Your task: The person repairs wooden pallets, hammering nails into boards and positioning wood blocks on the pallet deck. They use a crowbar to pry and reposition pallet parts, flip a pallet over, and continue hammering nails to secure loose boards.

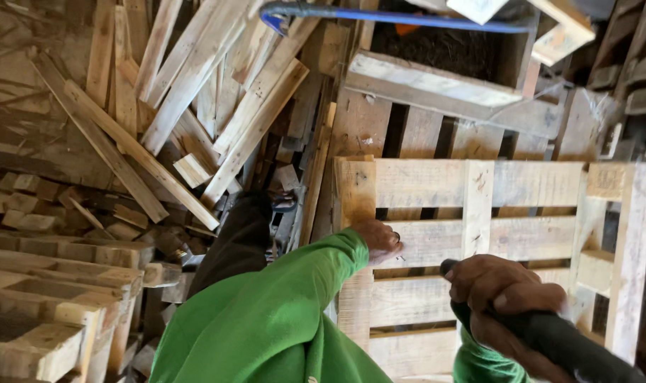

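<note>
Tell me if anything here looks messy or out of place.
Yes. Loose planks lie crisscrossed in a jumbled heap at upper left, with offcut blocks scattered below. The pallet under the left hand looks intact.

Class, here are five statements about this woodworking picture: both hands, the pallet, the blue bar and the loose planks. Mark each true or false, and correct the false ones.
1. The left hand rests on the pale wooden slatted pallet. True.
2. The right hand is empty. False: its grip is shut on a thick black tool handle.
3. The sleeves are red. False: the long sleeve is bright green.
4. A blue metal bar with a curved end lies across the wood at the top. True.
5. Loose wooden planks are piled to the left of the pallet. True.
</note>
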A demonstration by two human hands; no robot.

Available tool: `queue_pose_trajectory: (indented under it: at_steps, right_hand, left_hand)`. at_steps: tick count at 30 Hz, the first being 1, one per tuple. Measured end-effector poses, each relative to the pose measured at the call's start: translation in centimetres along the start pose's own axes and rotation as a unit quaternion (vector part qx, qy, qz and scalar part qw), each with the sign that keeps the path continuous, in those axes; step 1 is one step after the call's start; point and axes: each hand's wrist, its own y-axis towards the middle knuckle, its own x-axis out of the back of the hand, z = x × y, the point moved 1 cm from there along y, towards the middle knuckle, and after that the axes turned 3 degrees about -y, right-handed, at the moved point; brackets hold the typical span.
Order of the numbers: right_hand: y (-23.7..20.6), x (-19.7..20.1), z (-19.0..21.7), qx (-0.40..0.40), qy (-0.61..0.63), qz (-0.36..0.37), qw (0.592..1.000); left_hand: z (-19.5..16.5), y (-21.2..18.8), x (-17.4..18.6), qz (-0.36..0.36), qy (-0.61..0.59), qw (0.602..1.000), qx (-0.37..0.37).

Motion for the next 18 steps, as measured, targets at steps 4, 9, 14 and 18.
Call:
queue_pose_trajectory:
  at_steps: [4,9,14,18]
  right_hand:
    - [-0.2,3.6,-4.3,-0.177,-0.294,0.185,0.921]
    - [1.8,8.5,-6.2,-0.305,-0.548,0.239,0.742]
    - [4.6,5.6,-1.1,-0.238,-0.250,-0.006,0.939]
    - [5.6,1.3,-1.4,-0.113,-0.003,0.046,0.992]
  left_hand:
    - [-0.5,-0.7,-0.3,-0.102,0.055,0.993,-0.028]
    - [0.0,-0.7,-0.5,-0.165,-0.050,0.985,-0.034]
    - [-0.2,-0.1,0.7,-0.155,-0.068,0.985,-0.031]
    - [-0.9,-0.8,1.3,-0.082,0.006,0.996,-0.031]
